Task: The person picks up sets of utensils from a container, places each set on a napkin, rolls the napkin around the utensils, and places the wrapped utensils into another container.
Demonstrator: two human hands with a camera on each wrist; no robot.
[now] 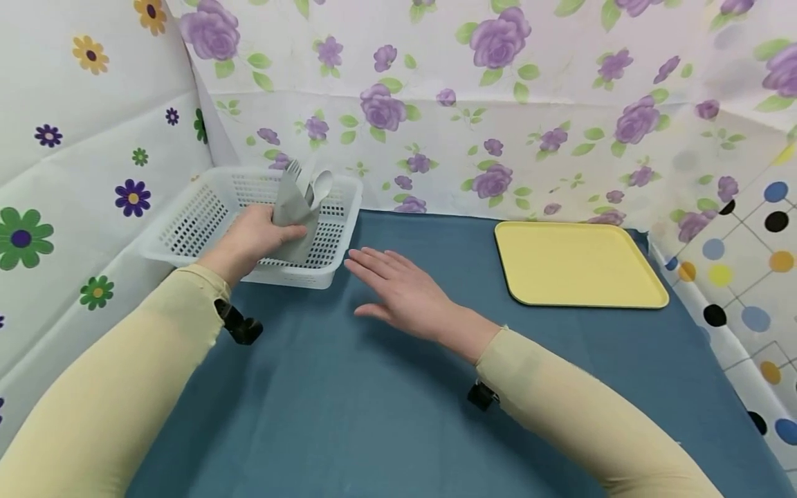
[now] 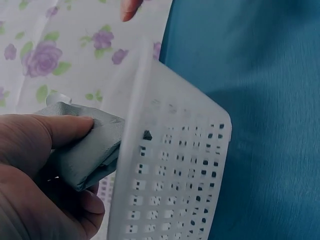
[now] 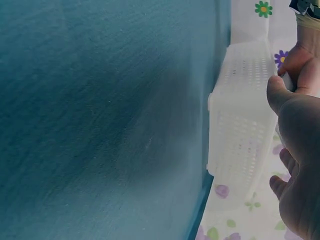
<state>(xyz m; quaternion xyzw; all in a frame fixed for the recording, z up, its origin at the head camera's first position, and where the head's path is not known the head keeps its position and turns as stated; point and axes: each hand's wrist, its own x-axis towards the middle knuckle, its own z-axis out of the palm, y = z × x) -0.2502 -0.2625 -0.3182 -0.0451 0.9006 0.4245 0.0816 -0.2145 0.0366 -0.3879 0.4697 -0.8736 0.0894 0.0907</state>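
Note:
My left hand (image 1: 252, 234) grips a folded grey napkin (image 1: 297, 225) over the white perforated basket (image 1: 187, 225). A fork (image 1: 293, 168) and a spoon (image 1: 322, 185) stick out of the napkin's top; another light handle or utensil between them is hard to make out. In the left wrist view, the thumb presses on the grey napkin (image 2: 97, 142) beside the basket wall (image 2: 170, 165). To the right of the basket, my right hand (image 1: 401, 294) hovers above the blue cloth with fingers extended, holding nothing.
A yellow tray (image 1: 579, 266) lies at the right rear of the blue tablecloth (image 1: 349, 394). Flowered sheets (image 1: 386, 69) hang behind and at the left; a dotted sheet (image 1: 747, 277) is on the right. The basket stands against the left rear corner.

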